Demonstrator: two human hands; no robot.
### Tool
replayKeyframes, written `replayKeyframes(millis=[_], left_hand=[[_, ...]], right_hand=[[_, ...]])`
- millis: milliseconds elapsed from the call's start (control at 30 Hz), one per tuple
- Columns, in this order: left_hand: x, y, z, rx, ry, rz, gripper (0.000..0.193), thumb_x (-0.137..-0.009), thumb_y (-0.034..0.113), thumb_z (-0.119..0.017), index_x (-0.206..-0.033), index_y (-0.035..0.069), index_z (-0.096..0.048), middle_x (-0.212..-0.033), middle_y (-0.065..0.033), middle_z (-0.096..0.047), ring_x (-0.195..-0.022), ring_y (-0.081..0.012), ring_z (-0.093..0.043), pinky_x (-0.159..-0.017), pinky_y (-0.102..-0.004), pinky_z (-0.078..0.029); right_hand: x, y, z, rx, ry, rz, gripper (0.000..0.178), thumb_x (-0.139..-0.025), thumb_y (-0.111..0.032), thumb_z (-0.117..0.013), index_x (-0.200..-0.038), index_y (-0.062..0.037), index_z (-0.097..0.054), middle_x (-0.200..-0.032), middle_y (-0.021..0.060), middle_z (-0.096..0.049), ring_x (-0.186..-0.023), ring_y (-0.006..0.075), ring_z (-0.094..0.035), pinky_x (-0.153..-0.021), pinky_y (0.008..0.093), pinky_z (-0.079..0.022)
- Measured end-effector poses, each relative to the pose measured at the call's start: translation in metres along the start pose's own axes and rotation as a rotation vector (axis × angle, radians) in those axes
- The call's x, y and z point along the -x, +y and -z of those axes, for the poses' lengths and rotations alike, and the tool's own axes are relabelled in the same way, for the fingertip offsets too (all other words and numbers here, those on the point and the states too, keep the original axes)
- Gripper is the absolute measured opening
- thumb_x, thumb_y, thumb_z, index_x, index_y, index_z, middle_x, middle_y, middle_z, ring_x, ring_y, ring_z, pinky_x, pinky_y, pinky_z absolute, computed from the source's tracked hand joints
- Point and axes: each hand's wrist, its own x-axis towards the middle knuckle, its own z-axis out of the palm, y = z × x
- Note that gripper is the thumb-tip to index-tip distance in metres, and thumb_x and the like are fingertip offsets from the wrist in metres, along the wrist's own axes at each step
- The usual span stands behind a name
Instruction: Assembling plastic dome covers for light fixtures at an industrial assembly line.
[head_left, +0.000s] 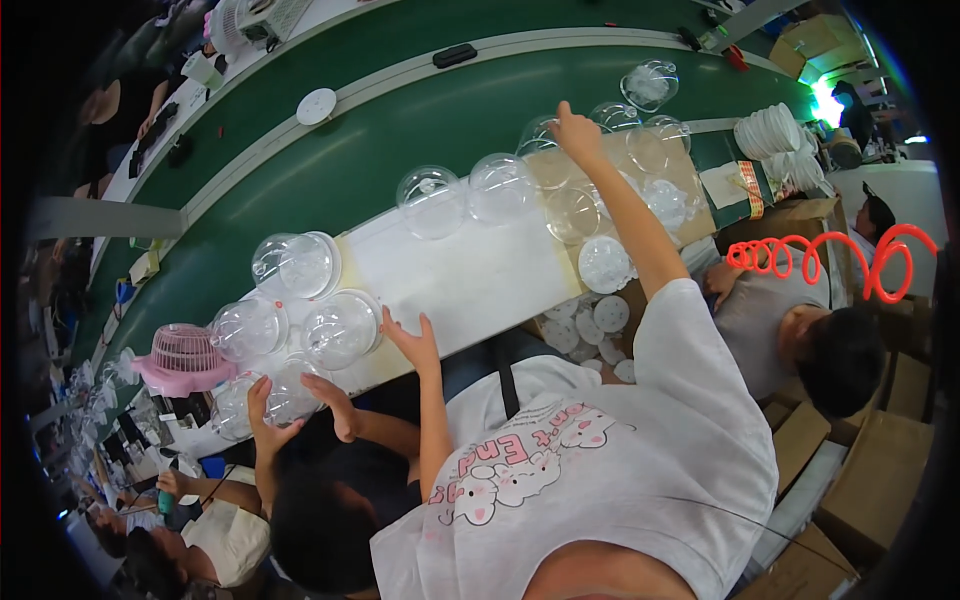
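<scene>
My left hand (414,343) is open, thumb and fingers spread, beside a clear plastic dome on a white disc (342,328) on the white board (460,280). At the far end of my outstretched right arm, my right hand (580,133) hovers among clear domes, nearest the dome (537,136) to its left. One finger sticks out and the others look partly curled; I see nothing held in it. Two more clear domes (431,203) (502,188) stand between my hands along the board's far edge. Under my right forearm lie further domes (573,214) on brown cardboard.
A co-worker's two hands (270,420) reach toward domes (290,390) at the left, near a pink fan-like cage (182,358). White discs (605,315) fill a box below the board. White stacked rings (770,135) and a coiled red hose (800,255) are at the right.
</scene>
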Motion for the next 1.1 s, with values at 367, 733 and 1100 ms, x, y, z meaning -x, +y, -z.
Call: replayKeyframes(millis=[367,733,1100], left_hand=[[-0.036,-0.023,-0.009,0.002,-0.059,0.005,0.061,-0.079,0.007,-0.059,-0.132,-0.001,-0.031,-0.132,-0.0193,-0.035,-0.121,-0.0313,-0.036,-0.096,-0.0404,-0.036],[-0.065,-0.016,-0.027,-0.006,-0.037,0.006,0.058,-0.079,0.006,-0.058,-0.131,-0.002,-0.033,-0.13,-0.0195,-0.037,-0.118,-0.0309,-0.04,-0.093,-0.0377,-0.04],[-0.047,-0.005,-0.027,-0.067,-0.171,0.05,0.057,-0.082,0.006,-0.054,-0.133,-0.001,-0.03,-0.135,-0.0179,-0.033,-0.123,-0.0303,-0.035,-0.097,-0.0413,-0.037]], right_hand=[[0.104,-0.041,0.196,-0.586,0.423,-0.052,0.02,-0.081,-0.022,-0.064,-0.084,-0.0051,-0.053,-0.055,0.0032,-0.049,-0.047,0.0094,-0.044,-0.044,0.0253,-0.034],[0.246,-0.07,0.068,-0.668,-0.239,0.153,0.022,-0.08,-0.026,-0.063,-0.087,-0.0079,-0.054,-0.062,0.0084,-0.056,-0.052,0.0235,-0.055,-0.049,0.0333,-0.043],[0.246,-0.075,0.019,-0.647,-0.224,0.285,0.03,-0.078,-0.037,-0.063,-0.09,-0.013,-0.052,-0.061,0.0054,-0.055,-0.056,0.025,-0.058,-0.048,0.0357,-0.043]])
